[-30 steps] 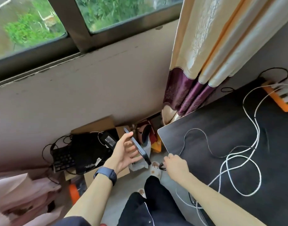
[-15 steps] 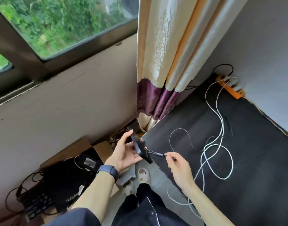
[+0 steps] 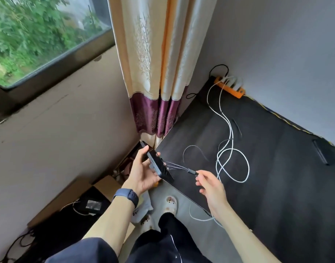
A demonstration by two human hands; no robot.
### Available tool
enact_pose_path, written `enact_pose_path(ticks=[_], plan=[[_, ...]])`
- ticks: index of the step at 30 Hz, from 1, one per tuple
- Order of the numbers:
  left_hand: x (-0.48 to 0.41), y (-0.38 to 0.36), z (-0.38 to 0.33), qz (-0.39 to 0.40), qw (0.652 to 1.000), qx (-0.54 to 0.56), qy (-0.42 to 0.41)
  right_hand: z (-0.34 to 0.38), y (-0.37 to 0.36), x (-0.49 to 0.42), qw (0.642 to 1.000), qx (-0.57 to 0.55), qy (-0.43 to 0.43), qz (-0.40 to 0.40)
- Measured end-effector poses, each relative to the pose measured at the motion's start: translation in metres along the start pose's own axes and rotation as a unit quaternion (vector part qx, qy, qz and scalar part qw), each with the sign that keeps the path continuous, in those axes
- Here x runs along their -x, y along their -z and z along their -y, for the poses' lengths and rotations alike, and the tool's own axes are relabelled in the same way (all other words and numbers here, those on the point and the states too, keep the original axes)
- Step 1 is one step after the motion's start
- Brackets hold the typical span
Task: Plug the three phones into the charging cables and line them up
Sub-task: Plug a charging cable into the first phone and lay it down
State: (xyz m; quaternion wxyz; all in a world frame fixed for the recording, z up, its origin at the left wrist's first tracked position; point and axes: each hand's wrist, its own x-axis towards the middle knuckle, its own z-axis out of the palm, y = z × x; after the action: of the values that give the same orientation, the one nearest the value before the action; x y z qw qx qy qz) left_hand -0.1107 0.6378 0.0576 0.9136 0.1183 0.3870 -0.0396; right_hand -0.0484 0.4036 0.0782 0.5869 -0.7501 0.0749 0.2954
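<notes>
My left hand [image 3: 142, 174] holds a dark phone [image 3: 156, 162] edge-on, just off the near left corner of the dark table [image 3: 276, 177]. My right hand [image 3: 210, 186] pinches the black junction of a multi-head charging cable [image 3: 183, 167]; its short braided leads fan out toward the phone's side. Whether a plug sits in the phone I cannot tell. A second dark phone [image 3: 321, 151] lies flat near the table's far right edge. White cables [image 3: 230, 149] loop across the table from an orange power strip [image 3: 230, 88] at the wall.
A cream and purple curtain [image 3: 159, 76] hangs at the table's far left corner. On the floor to the left lie cardboard boxes [image 3: 72, 196], a black keyboard and tangled wires. My slippered feet [image 3: 171, 205] stand beside the table edge.
My right hand picked up the cable end from the table corner and drew it to the right. The phone tilted toward the cable leads. The view swung right, showing more table.
</notes>
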Motion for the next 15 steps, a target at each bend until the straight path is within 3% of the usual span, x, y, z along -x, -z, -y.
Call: enact_pose_path(ticks=[4, 7, 11, 13, 15], plan=[[0.001, -0.007, 0.001, 0.012, 1.0, -0.021, -0.013, -0.012, 0.014, 0.009, 0.998, 0.027, -0.033, 0.042], [0.007, -0.025, -0.001, 0.021, 0.997, -0.071, -0.03, -0.01, 0.023, 0.016, 0.985, 0.143, -0.019, 0.093], [0.008, -0.049, 0.005, 0.065, 0.976, -0.21, -0.001, 0.017, 0.028, 0.015, 0.91, 0.393, 0.001, 0.13], [0.007, -0.057, 0.016, 0.077, 0.964, -0.254, 0.012, 0.027, 0.033, 0.008, 0.895, 0.409, 0.016, 0.178], [0.008, -0.064, 0.029, 0.077, 0.955, -0.285, 0.014, 0.037, 0.039, 0.001, 0.907, 0.35, 0.02, 0.233]])
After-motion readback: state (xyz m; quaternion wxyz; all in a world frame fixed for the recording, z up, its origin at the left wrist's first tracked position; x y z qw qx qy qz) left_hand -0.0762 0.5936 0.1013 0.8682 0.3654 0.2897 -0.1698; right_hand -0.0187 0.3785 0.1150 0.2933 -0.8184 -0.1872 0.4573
